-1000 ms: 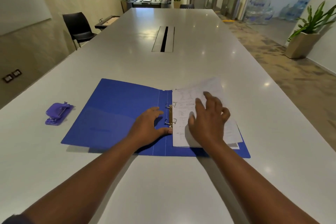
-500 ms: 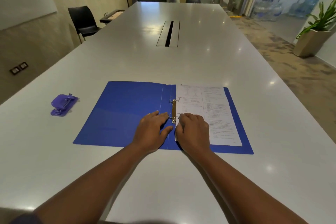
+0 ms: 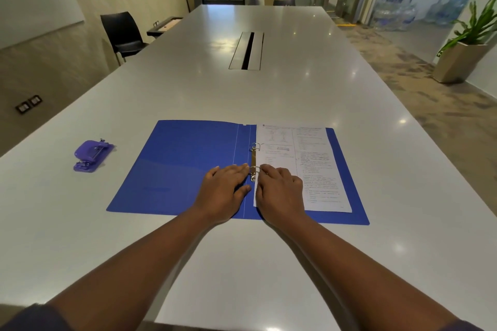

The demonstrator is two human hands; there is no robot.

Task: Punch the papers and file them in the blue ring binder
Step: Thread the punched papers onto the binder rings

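Observation:
The blue ring binder [image 3: 183, 166] lies open flat on the white table [image 3: 269, 94]. Printed papers [image 3: 309, 158] rest on its right half, threaded on the two metal rings [image 3: 255, 158] by the spine. My left hand [image 3: 224, 191] lies palm down on the binder just left of the rings, its fingertips touching the lower ring. My right hand [image 3: 279, 191] presses on the papers' lower left part, fingertips at the same ring. Neither hand holds anything.
A purple hole punch [image 3: 91, 154] sits on the table left of the binder. A cable slot [image 3: 247, 51] runs along the table's middle. A black chair [image 3: 123, 35] stands at the left side, a potted plant [image 3: 465, 54] on the floor at right.
My right hand let the lifted papers down flat onto the rings and moved left to the lower ring. My left hand's fingers closed in on that ring.

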